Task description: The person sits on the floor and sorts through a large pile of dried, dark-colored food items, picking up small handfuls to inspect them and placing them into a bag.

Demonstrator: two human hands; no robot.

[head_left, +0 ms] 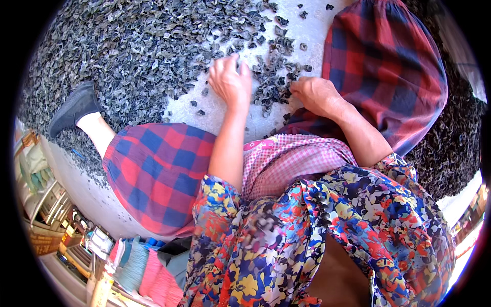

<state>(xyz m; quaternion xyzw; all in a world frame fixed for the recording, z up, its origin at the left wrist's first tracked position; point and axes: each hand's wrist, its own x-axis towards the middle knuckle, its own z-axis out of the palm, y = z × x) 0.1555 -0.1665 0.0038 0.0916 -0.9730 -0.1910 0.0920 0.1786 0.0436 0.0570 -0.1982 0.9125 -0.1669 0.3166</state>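
Observation:
Dark, crinkled dried pieces, resembling wood ear fungus point(149, 50), lie in a broad layer over a pale sheet point(199, 119). My left hand point(231, 78) hovers over the sheet at the layer's edge, fingers spread and nothing seen in them. On the other side of a small loose heap of the same pieces point(270, 82) is my right hand point(316, 94), its fingers bent down and touching or close to the heap's right edge. Whether it pinches a piece is hidden by the fingers.
My checked trouser legs point(161, 172) flank the work area, with a dark shoe point(74, 109) resting on the layer at left. More dark pieces point(445, 153) lie beyond the right leg. Pink and teal bundles point(153, 272) stand at lower left.

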